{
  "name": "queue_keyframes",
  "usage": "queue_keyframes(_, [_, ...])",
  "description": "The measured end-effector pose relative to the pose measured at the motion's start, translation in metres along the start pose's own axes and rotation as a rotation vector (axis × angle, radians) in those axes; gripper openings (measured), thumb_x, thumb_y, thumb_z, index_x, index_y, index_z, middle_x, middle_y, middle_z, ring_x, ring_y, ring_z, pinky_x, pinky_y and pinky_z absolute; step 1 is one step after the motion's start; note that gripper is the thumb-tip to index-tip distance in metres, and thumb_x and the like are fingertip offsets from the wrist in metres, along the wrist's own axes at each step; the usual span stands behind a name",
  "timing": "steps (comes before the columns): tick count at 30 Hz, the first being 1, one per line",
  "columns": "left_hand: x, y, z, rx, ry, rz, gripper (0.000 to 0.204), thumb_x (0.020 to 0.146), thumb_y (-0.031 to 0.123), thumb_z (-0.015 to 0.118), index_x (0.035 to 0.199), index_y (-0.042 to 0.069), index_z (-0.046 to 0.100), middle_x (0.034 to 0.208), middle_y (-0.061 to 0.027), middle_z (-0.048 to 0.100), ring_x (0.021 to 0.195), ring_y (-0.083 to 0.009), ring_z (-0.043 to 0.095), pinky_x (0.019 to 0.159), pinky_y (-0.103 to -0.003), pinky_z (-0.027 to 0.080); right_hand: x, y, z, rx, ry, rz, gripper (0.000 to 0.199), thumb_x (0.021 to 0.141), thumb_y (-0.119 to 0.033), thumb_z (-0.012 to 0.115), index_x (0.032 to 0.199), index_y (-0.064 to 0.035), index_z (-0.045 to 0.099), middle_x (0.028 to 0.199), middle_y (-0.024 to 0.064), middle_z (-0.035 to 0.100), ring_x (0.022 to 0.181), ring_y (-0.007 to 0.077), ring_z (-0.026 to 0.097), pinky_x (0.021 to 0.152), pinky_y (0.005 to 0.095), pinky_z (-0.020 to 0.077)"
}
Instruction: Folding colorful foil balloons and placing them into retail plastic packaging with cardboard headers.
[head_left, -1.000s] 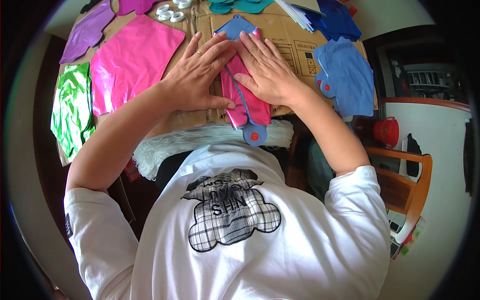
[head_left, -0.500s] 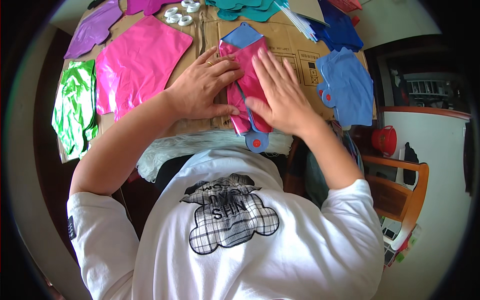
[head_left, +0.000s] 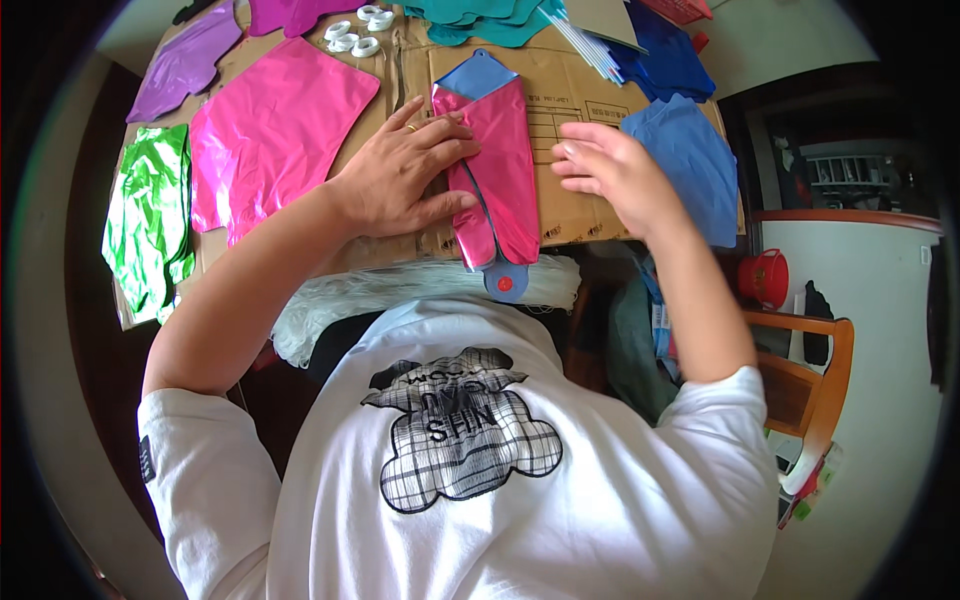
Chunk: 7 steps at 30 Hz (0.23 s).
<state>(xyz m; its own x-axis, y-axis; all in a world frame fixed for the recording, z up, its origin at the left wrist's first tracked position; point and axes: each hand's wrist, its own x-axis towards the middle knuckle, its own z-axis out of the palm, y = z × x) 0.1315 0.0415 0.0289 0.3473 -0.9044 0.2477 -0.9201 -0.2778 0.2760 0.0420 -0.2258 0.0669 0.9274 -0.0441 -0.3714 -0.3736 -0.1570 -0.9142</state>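
Note:
A narrow folded bundle lies on the cardboard in front of me. Its outside is a shiny pink flat foil balloon, wrapped over a matte blue one that shows at the far end. At the near end a rounded blue tab with a red dot hangs past the cardboard's edge. My left hand rests on the bundle's left side, fingers spread, thumb near the lower part. My right hand is off the bundle, loosely curved with fingers apart and nothing visible in it, beside the stacked blue foil pieces.
Flat foil pieces lie around: a large pink sheet, green, purple and teal. White ribbon rolls and white sticks are at the back. A wooden chair stands at right.
My right hand has lifted off the pink bundle and moved right, to the blue stack. The left hand stays on the bundle. The view has shifted slightly.

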Motion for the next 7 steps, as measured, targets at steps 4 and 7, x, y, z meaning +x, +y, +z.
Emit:
queue_keyframes(4, [0.000, -0.002, 0.002, -0.045, 0.007, -0.021, 0.054, 0.093, 0.048, 0.053, 0.130, 0.009, 0.053, 0.131, -0.0118, 0.052, 0.130, -0.0291, 0.044, 0.116, -0.054, 0.019, 0.027, -0.024, 0.005, 0.050, -0.119, 0.311, 0.042, 0.089, -0.028, 0.068, 0.118, -0.0003, 0.055, 0.109, 0.0138, 0.061, 0.092, 0.0214, 0.063, 0.082, 0.0349, 0.0543])
queue_keyframes(7, [-0.001, -0.002, 0.004, -0.072, -0.015, -0.062, 0.054, 0.093, 0.048, 0.053, 0.131, 0.011, 0.052, 0.134, -0.0111, 0.050, 0.133, -0.0270, 0.042, 0.117, -0.053, 0.017, 0.036, -0.031, 0.017, -0.061, -0.122, 0.412, 0.043, 0.086, -0.034, 0.071, 0.113, -0.0029, 0.060, 0.103, 0.0102, 0.063, 0.086, 0.0224, 0.062, 0.080, 0.0386, 0.0560])
